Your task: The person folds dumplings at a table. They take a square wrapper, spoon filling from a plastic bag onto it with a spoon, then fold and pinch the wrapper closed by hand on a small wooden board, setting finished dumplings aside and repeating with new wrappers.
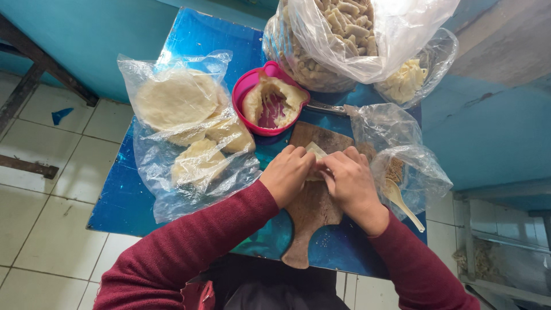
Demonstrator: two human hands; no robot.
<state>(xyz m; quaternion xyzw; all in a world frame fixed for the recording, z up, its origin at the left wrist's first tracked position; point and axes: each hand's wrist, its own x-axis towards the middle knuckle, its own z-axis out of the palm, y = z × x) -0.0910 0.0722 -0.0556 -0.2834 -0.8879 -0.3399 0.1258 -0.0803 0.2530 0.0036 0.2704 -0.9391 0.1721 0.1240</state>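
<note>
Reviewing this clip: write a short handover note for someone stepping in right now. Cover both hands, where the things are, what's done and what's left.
Left hand and right hand: both closed on one pale dough piece, pressing it on the wooden board.
Things: pink bowl of soft filling behind the board; flat dough rounds in an open plastic bag on the left; a plastic spoon in a bag on the right.
Done: a large clear bag at the back holds many shaped rolls.
Left: the piece in hand looks unfinished; dough rounds and filling remain.
</note>
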